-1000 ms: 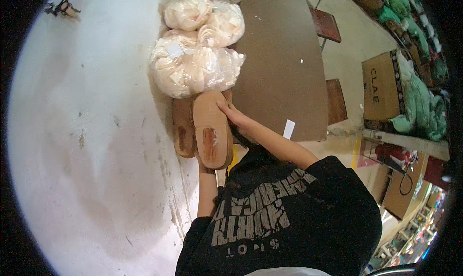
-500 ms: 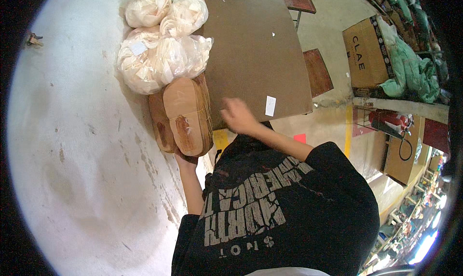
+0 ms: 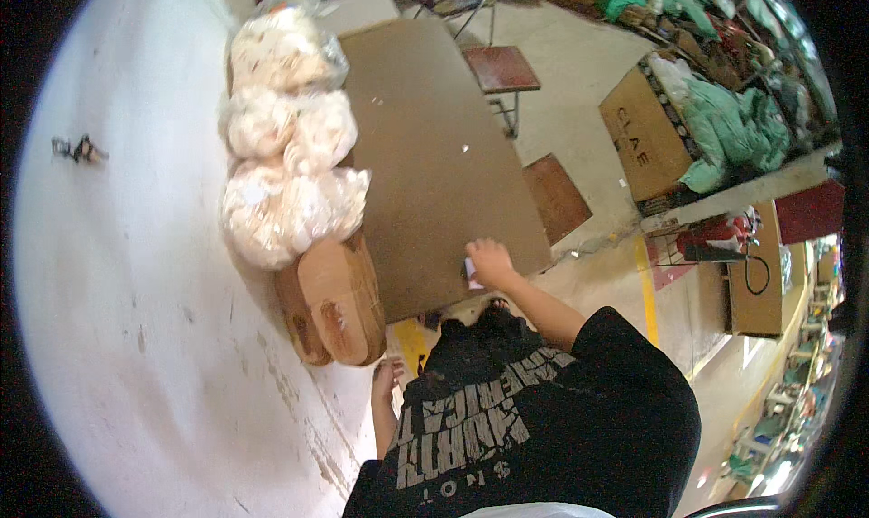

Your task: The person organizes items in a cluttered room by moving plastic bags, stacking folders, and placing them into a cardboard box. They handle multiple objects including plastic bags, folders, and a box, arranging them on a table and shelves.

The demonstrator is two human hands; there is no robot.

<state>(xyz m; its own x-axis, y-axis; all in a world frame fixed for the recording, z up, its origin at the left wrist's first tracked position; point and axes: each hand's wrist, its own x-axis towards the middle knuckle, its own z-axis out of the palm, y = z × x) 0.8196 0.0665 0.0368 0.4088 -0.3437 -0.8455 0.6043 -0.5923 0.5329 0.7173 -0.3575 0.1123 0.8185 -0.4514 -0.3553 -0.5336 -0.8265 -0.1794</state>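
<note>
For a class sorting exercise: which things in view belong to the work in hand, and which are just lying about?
In hand, judging by the hands:
slip, at the right hand
sole stacks, beside the left hand
table, under the slip

Probably lying about:
pale bags, untouched
stools
carton
green cloth

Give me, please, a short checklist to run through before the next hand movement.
1. Left hand free: ok, nothing visible in it.
2. Right hand at the white card: ok, it is over it.
3. Card firmly gripped: cannot tell, the hand hides much of it.
4. Right hand clear of the sole-shaped stacks: ok.
5. Space between those stacks and the nearest clear bag: not ok, they appear to touch.
</note>
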